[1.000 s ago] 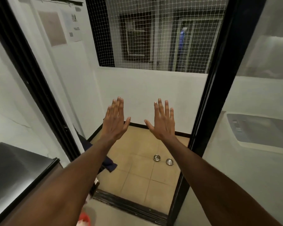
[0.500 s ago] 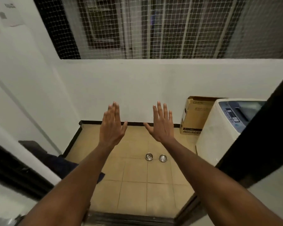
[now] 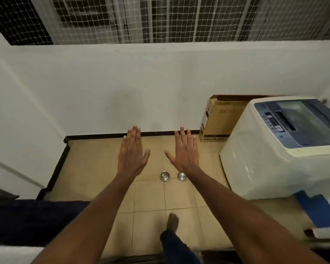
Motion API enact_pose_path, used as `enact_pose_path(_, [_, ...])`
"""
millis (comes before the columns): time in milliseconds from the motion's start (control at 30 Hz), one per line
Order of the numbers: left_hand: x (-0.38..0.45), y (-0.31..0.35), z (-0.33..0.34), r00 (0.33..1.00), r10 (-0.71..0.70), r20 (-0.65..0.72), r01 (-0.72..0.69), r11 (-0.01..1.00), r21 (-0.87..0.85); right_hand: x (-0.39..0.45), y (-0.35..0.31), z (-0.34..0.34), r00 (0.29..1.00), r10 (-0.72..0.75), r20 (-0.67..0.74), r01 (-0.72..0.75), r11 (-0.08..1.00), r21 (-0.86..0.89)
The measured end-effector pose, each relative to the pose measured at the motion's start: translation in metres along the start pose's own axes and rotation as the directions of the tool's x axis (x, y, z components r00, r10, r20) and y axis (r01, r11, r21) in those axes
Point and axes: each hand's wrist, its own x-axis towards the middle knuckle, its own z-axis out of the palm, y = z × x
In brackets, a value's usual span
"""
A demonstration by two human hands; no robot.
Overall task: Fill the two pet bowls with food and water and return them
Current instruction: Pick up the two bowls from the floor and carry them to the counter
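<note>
Left hand: the left hand (image 3: 132, 151) is held out flat in mid-frame, fingers straight and together, thumb spread, holding nothing.
Right hand: the right hand (image 3: 183, 151) is stretched out beside it in the same way, palm down, fingers straight, nothing in it.
Pet bowls: two small steel bowls sit side by side on the tiled floor (image 3: 95, 168), just below the hands in the frame; the left bowl (image 3: 164, 176) and the right bowl (image 3: 181, 176) are near each other but apart. What is inside them is too small to tell.
Foot: a bare foot (image 3: 173, 221) with a dark trouser leg stands on the tiles at lower centre, well short of the bowls.
Right side: a white top-loading washing machine (image 3: 265, 159) fills the right of the frame, with a cardboard box (image 3: 221, 119) behind it against the white wall.
Lower left: a dark blue cloth (image 3: 36, 220) lies at the floor's edge.
Top: a netted opening (image 3: 160, 18) runs across the top of the frame.
</note>
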Motion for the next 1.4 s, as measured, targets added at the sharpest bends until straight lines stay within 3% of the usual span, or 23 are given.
enact_pose_path(300, [0.114,-0.013,0.136,0.977,-0.069,0.204,0.084,0.994,-0.066,0.127,0.027,0.114,0.977,0.07,0.199,-0.077,0.997,0.027])
enact_pose_path(533, [0.174,-0.009,0.209,0.962,-0.013,0.272,0.035,0.996,-0.077,0.202,0.054,0.164,0.958,0.096,0.27,-0.097,0.995,-0.012])
enact_pose_path(600, [0.194,-0.007,0.236,0.937,0.01,0.349,0.022,0.996,-0.088,0.222,0.062,0.184,0.931,0.133,0.34,-0.142,0.99,0.002])
enact_pose_path(933, [0.261,0.017,0.321,0.902,0.106,0.418,-0.039,0.986,-0.165,0.269,0.089,0.254,0.901,0.257,0.35,-0.27,0.963,-0.011])
enact_pose_path(1133, [0.278,0.017,0.427,0.899,0.095,0.428,0.023,0.964,-0.264,0.289,0.116,0.362,0.879,0.292,0.377,-0.31,0.951,-0.013])
enact_pose_path(1267, [0.261,0.012,0.558,0.859,0.079,0.506,0.093,0.948,-0.305,0.297,0.149,0.484,0.831,0.343,0.439,-0.407,0.912,0.056])
enact_pose_path(1400, [0.232,0.009,0.636,0.855,0.047,0.517,0.135,0.941,-0.31,0.287,0.172,0.56,0.832,0.337,0.441,-0.403,0.913,0.062])
